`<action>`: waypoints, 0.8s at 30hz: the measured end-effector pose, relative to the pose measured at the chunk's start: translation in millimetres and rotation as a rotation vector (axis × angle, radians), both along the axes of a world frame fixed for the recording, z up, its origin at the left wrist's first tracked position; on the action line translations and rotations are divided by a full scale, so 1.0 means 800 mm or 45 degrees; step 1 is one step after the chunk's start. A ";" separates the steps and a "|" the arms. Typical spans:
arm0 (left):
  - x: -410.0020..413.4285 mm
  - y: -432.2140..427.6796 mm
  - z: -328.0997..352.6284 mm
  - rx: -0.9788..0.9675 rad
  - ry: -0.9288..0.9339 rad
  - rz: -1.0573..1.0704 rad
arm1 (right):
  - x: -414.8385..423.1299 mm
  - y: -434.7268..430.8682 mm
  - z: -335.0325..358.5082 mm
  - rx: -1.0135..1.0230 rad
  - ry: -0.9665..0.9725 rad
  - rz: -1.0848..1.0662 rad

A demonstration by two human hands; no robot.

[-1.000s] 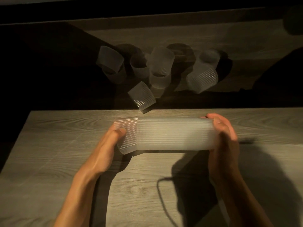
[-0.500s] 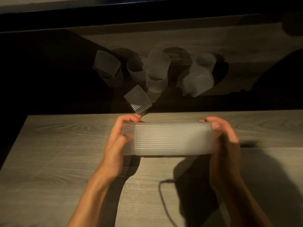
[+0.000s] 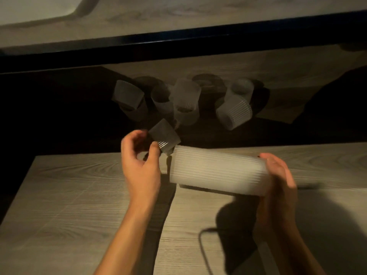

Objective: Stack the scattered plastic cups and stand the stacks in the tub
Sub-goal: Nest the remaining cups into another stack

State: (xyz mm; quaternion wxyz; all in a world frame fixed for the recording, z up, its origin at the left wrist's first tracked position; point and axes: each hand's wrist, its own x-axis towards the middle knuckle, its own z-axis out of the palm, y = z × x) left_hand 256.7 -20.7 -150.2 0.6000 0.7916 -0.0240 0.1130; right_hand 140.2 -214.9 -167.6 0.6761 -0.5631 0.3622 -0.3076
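Holds the stack of cups (image 3: 218,171) sideways just above the wooden table (image 3: 79,195), open mouth turned left. Keeps the right hand (image 3: 278,175) wrapped round the stack's right end, now carrying the load alone. Has lifted the left hand (image 3: 139,161) off the stack's left end, pressed there half a second ago, and reaches just beyond and left of the stack's mouth for a loose cup (image 3: 163,138) lying tilted. Curls thumb and fingers either side of that cup; impossible to call the pinch closed or not. Hands apart, then, after working together on the stack. Reads as one cup pushed home and the next being fetched. Leaves several more scattered cups (image 3: 234,112) well beyond the stack on a darker, lower surface, some tipped over, some upright. Shows no tub for certain, only a pale rounded shape far beyond the stack, up and to the left. Suggests plenty of stacking left before standing anything in the tub.
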 end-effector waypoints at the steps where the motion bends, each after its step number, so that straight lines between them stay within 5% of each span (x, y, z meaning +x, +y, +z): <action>1: 0.011 -0.001 -0.002 0.146 0.014 -0.005 | 0.003 -0.001 0.002 0.034 -0.003 -0.032; 4: 0.032 -0.008 -0.008 0.494 0.204 -0.186 | 0.005 -0.004 0.001 0.142 -0.069 -0.082; 6: 0.032 -0.006 -0.010 0.483 0.213 -0.216 | 0.005 -0.003 0.001 0.183 -0.107 -0.068; 10: 0.011 0.011 -0.002 0.145 0.213 -0.118 | 0.007 -0.004 0.004 0.121 -0.038 -0.129; 16: -0.020 0.019 0.001 -0.814 0.651 -0.180 | 0.007 0.008 -0.006 0.094 -0.005 -0.073; 20: -0.039 0.016 0.008 -1.002 0.769 -0.162 | 0.009 0.020 -0.003 0.085 -0.039 -0.044; 24: -0.052 0.013 0.005 -0.889 0.759 -0.151 | 0.012 0.033 -0.005 0.181 -0.029 0.014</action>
